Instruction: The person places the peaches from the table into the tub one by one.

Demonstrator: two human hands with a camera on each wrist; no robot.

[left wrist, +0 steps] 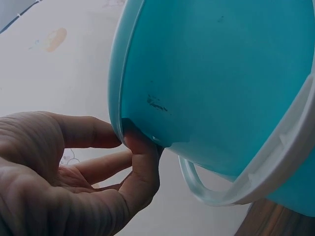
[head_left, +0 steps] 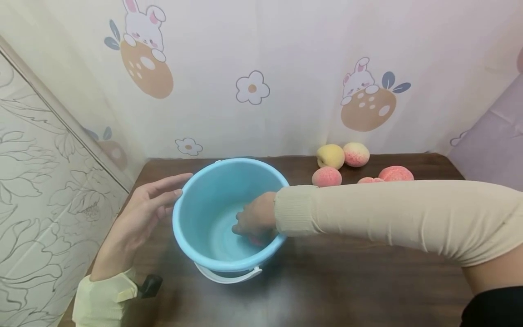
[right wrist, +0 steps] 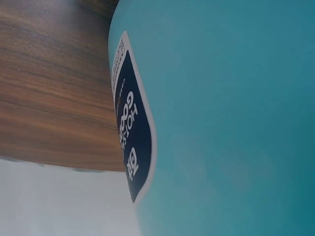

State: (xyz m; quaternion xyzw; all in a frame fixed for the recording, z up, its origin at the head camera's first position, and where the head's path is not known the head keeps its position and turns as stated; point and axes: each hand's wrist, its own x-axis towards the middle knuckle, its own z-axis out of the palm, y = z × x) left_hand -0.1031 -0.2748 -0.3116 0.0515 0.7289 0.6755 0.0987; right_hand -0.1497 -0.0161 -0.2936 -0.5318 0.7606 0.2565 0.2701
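Observation:
A light blue bucket (head_left: 230, 264) stands on the dark wooden table, its mouth tilted towards the head camera. At its left side my left hand (head_left: 140, 213) pinches the rim, and the left wrist view has the thumb and a finger (left wrist: 91, 130) meeting at the lip. My right hand (head_left: 257, 213) reaches down inside the bucket, fingers curled over a pink peach (head_left: 258, 240) that is mostly hidden under it. Only the bucket's wall with a dark label (right wrist: 133, 132) appears in the right wrist view, not the hand.
Behind my right sleeve (head_left: 380, 213) lie a yellow peach (head_left: 330, 156), a pink-yellow peach (head_left: 356, 154) and pink peaches (head_left: 327, 176), some partly covered by the arm. The bucket's white handle (head_left: 226, 277) hangs at its front. A patterned curtain (head_left: 294, 91) backs the table.

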